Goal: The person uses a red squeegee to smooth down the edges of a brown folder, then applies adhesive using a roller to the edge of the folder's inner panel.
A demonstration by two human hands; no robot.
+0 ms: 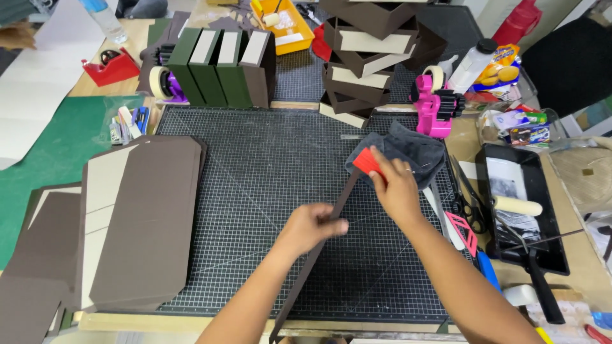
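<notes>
My left hand (310,227) pinches a long dark brown strip of card (312,255) about halfway along it, fingers and thumb clamped together on its edge, and the strip runs on a slant from the near edge of the grey gridded cutting mat (255,191) up toward the top right. My right hand (396,188) sits at the upper end of that strip, fingers closed on a small red scraper (367,162) whose flat blade sticks out to the upper left, right where the strip ends. Just behind the scraper a dark grey cloth (408,150) lies crumpled on the mat, touching my knuckles or very near them. Off to my left a stack of cut brown card blanks (143,223) with pale undersides overlaps the mat's edge. At the far side stand four upright box shells, green and brown (220,67), and beside them a leaning pile of brown open boxes (366,60). A pink tape dispenser (433,105) stands past the cloth. On my right a black paint tray (548,210) holds a small foam roller (517,206), with black scissors (468,204) lying between the tray and the mat. A red tape dispenser (111,65) rests far left on the table.
</notes>
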